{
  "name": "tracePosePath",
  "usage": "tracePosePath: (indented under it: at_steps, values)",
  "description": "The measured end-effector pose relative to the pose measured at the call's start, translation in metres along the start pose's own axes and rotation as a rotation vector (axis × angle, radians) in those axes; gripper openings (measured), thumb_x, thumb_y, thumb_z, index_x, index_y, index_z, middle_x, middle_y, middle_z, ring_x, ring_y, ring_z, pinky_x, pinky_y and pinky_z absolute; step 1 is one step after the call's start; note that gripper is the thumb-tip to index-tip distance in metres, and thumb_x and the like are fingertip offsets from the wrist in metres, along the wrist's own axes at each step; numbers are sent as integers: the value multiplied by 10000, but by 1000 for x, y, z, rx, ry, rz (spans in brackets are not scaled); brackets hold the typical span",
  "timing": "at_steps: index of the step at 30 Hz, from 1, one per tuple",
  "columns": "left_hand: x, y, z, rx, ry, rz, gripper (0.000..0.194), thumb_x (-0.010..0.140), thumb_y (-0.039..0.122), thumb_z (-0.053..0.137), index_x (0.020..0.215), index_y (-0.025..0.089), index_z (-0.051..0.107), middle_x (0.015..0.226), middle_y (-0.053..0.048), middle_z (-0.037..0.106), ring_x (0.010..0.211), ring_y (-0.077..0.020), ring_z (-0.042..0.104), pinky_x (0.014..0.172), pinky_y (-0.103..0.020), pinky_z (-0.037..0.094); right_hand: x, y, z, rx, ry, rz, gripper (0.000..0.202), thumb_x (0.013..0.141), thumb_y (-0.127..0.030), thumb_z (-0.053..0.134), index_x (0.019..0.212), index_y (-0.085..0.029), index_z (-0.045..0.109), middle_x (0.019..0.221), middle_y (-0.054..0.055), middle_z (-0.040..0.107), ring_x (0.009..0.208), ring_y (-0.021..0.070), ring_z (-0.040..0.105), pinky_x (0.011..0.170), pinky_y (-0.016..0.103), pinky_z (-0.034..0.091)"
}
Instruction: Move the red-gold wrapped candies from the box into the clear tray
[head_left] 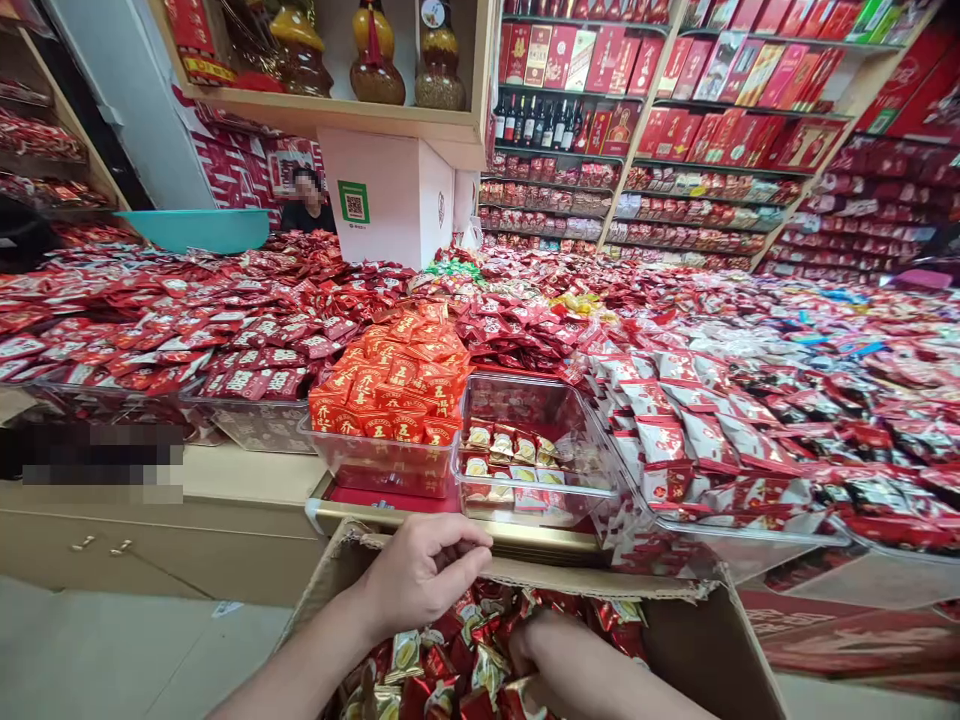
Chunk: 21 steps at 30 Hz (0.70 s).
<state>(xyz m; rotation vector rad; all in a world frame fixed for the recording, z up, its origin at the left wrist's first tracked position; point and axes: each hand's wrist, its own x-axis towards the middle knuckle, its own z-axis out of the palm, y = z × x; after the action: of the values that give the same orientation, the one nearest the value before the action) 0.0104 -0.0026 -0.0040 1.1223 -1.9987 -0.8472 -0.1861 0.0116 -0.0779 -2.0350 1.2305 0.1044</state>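
Observation:
An open cardboard box (pixel 694 640) at the bottom centre holds many red and gold wrapped sweets (pixel 439 665). Over its far left part is my left hand (pixel 431 570), fingers bent and drawn together; whether anything is between them is too small to tell. My right hand (pixel 536 645) reaches down among the sweets, its fingers hidden. Just beyond the box stands a clear plastic bin (pixel 540 505) with a few rows of similar red and gold packets (pixel 517 450) on its bottom.
Left of that bin, another clear bin (pixel 390 465) is heaped with orange-red packets (pixel 397 370). White and red packets (pixel 667 430) are piled on the right. A teal basin (pixel 199 230) and a person (pixel 306 205) are at the back left. Stocked shelves line the back wall.

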Motion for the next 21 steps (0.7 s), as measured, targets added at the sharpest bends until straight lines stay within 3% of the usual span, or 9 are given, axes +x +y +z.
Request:
tracePosePath:
  at_steps: [3, 6, 9, 12, 16, 21]
  values:
    - [1, -1, 0, -184, 32, -99, 181, 811, 244, 483, 906, 142, 599, 728, -41, 634, 617, -131, 586, 571, -226, 463, -14, -11, -16, 153, 78, -59, 79, 628, -183, 610, 698, -189, 573, 591, -46, 501, 545, 94, 399, 498, 215, 301]
    - [0, 7, 0, -427, 17, -166, 205, 835, 271, 469, 964, 150, 574, 905, -71, 637, 834, -177, 608, 752, -293, 479, -26, -26, -31, 484, 140, -143, 140, 693, -264, 602, 705, -176, 494, 596, -55, 452, 549, 78, 357, 499, 201, 289]
    - [-3, 19, 1, -550, -105, -209, 259, 854, 308, 448, 1046, 166, 548, 993, -73, 613, 936, -196, 575, 822, -324, 451, -35, -42, -44, 853, 213, -172, 264, 695, -346, 623, 664, -175, 425, 565, -68, 394, 512, 62, 327, 469, 193, 277]
    - [-6, 27, 5, -625, -246, -255, 340, 824, 311, 512, 1148, 213, 479, 1053, -52, 594, 966, -193, 550, 822, -318, 440, -39, -52, -54, 1105, 284, -179, 283, 694, -383, 630, 686, -174, 440, 550, -67, 430, 482, 55, 359, 457, 191, 305]
    - [-5, 28, 14, -728, -228, -349, 443, 783, 254, 577, 1196, 215, 421, 1111, -56, 567, 945, -174, 542, 801, -297, 439, -36, -52, -56, 1201, 381, -174, 272, 691, -393, 634, 724, -170, 482, 596, -44, 514, 480, 63, 443, 481, 210, 379]
    - [-1, 25, 16, -689, -134, -341, 336, 767, 224, 592, 1083, 190, 482, 988, -30, 600, 902, -151, 536, 793, -270, 417, -33, -46, -52, 1104, 451, -136, 270, 716, -397, 606, 665, -168, 472, 586, -47, 498, 482, 69, 475, 484, 211, 392]
